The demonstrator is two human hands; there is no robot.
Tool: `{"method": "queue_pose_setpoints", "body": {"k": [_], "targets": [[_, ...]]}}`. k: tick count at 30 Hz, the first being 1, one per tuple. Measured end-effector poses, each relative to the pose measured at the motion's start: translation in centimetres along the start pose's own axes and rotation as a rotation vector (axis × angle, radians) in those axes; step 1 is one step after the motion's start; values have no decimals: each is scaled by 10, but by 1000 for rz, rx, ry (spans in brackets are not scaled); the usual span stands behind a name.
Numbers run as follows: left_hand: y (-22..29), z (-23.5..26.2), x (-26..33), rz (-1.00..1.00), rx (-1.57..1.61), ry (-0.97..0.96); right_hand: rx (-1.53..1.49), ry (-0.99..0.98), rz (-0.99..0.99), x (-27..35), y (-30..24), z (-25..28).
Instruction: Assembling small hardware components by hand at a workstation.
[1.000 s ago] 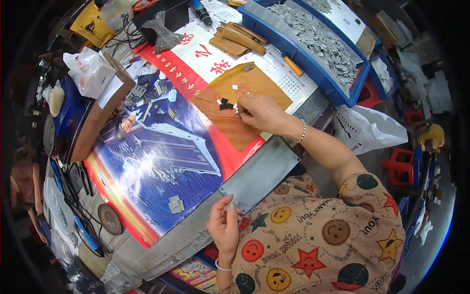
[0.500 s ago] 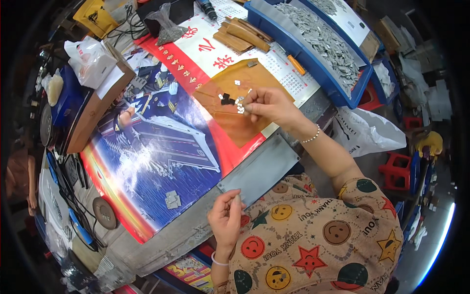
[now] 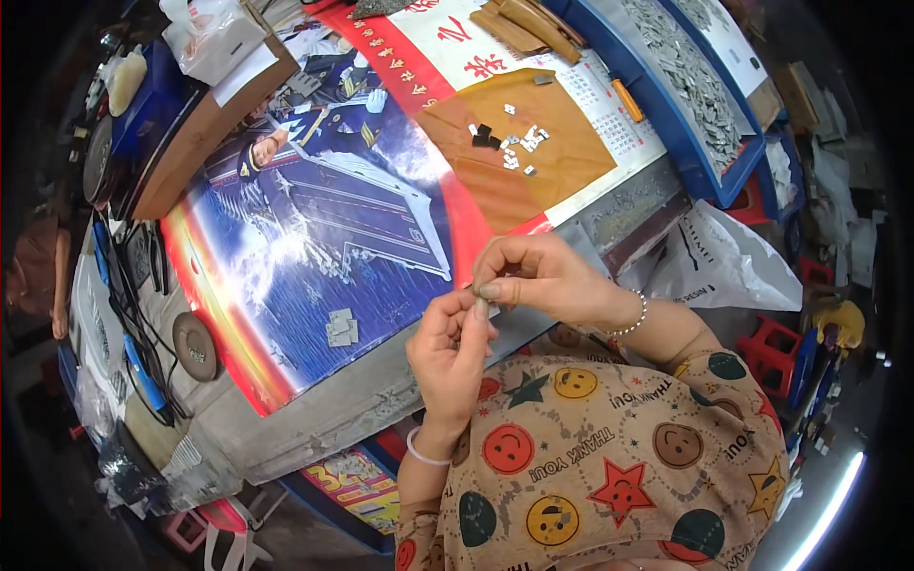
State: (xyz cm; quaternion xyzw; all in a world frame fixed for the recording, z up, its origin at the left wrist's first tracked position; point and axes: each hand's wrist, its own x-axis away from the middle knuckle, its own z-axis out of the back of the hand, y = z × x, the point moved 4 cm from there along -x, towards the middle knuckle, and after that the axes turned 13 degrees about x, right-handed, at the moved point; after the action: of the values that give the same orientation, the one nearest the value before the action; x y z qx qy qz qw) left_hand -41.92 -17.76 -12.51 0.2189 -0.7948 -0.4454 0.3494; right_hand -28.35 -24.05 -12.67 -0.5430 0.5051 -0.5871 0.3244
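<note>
My left hand [image 3: 449,354] and my right hand [image 3: 550,278] meet fingertip to fingertip above the near edge of the table. Both are closed in a pinch. Whatever lies between the fingertips is too small and hidden to name. Beyond them, an amber-brown sheet [image 3: 581,167] lies on the poster, with small white pieces [image 3: 535,138] and a few black pieces [image 3: 485,137] scattered on it. A small grey piece [image 3: 543,80] rests near its far corner. To the left of my hands, several flat grey pieces [image 3: 341,327] sit in a cluster on the blue poster [image 3: 286,305].
A blue tray [image 3: 709,171] full of small grey metal pieces stands at the far right, with an orange-handled tool [image 3: 627,100] beside it. A round brown disc [image 3: 196,345] and a blue-handled tool with cables [image 3: 143,376] lie at left. A white plastic bag [image 3: 728,262] hangs at right.
My right hand has come back from the white pieces on the amber sheet to my left hand. The left hand has risen slightly, and their fingertips now touch. The view has shifted.
</note>
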Motion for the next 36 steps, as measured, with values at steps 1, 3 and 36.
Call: {"method": "queue_pose_setpoints", "body": {"k": [1,3,36], "targets": [[0,2,1,4,-11,4,19,-14,27,0,0,-2],[0,5,3,-12,-1,9,39,-35,9,1,1,-5],[0,6,17,-58,22,-8,313,82,128,13,-7,-9]]}}
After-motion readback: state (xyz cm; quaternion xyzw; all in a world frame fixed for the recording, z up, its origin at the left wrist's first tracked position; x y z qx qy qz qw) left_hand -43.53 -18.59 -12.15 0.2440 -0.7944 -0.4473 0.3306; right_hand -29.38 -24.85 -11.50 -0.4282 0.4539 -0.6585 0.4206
